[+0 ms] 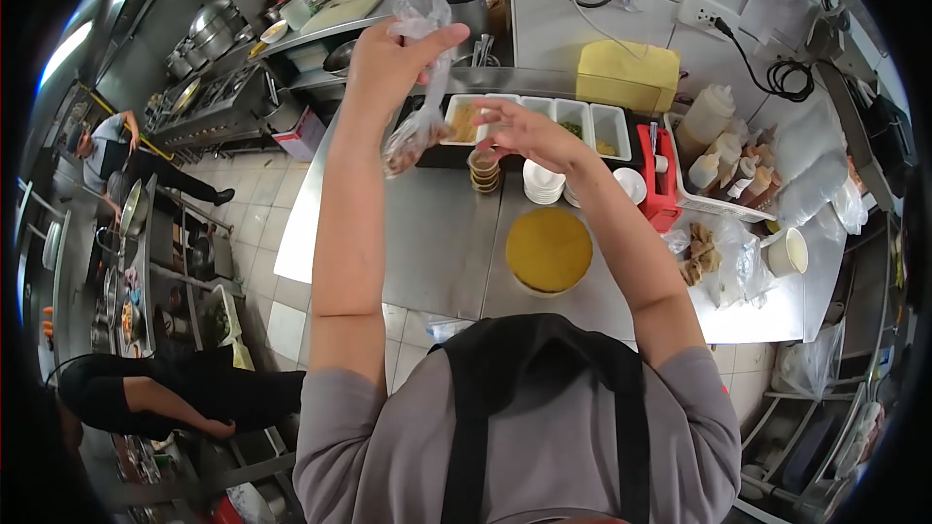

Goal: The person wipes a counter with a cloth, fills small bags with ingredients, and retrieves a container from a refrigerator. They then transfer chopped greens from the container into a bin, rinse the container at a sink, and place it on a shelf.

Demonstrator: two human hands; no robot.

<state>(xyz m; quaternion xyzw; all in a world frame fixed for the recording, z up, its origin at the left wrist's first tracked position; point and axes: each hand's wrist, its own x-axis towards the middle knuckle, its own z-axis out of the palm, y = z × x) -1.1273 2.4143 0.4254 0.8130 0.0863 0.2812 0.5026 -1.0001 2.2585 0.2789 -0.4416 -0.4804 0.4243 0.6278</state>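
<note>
My left hand [393, 63] is raised and closed on the gathered neck of a clear plastic bag [403, 141]. The bag hangs down with reddish-brown pieces in its bottom; what they are I cannot make out. Off to the right, my right hand [534, 134] has its fingers apart and slightly curled, with nothing seen in them. It hovers over the front of a row of white rectangular tubs [610, 121] with food in them. Below its fingertips stands a stack of small amber cups [483, 175]. Beside that are stacked white dishes [542, 184].
A round tub with a yellow top [549, 250] stands on the steel counter [427, 252]. To the right are a red holder [660, 189], a basket of squeeze bottles [718, 199] and a white cup [786, 252]. Two other people [184, 393] work at left near the stoves.
</note>
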